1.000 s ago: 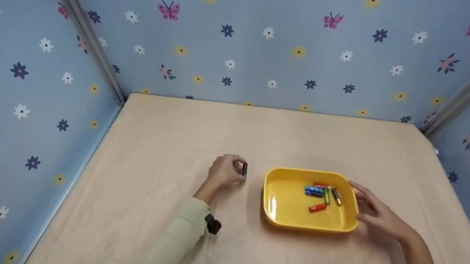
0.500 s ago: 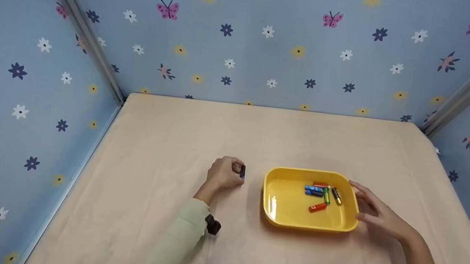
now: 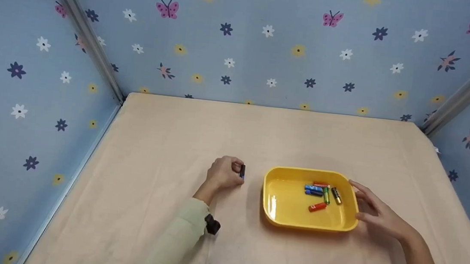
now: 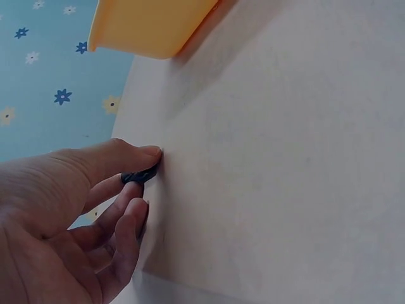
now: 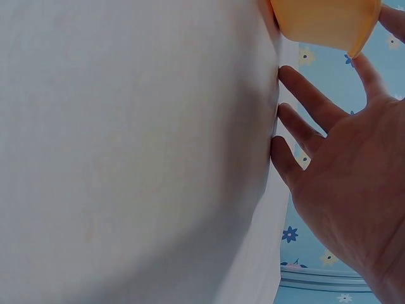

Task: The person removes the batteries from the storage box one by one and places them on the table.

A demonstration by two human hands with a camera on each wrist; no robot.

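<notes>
My left hand [image 3: 223, 173] is low over the tablecloth, left of the yellow tray [image 3: 286, 224]. Its thumb and fingers pinch a small black and blue battery [image 3: 242, 171], which the left wrist view shows as a dark piece [image 4: 140, 174] partly hidden by the fingers. Inside the tray lie several batteries: a red one [image 3: 317, 207], a green one [image 3: 326, 195], a black and gold one [image 3: 336, 195], blue ones [image 3: 314, 188] and another red one. At the tray's right end my right hand [image 3: 384, 215] touches the rim with extended thumb and index finger; its other fingers reach down to the cloth.
A beige cloth [image 3: 174, 130] covers the table. Blue flowered panels [image 3: 243, 42] stand behind it and at both sides, with grey metal posts [image 3: 85, 27] at the corners. Black wrist cameras [image 3: 212, 224] sit at both cuffs.
My left hand has shifted very slightly left and lower with the battery between its fingers. My right hand and the tray have stayed in place.
</notes>
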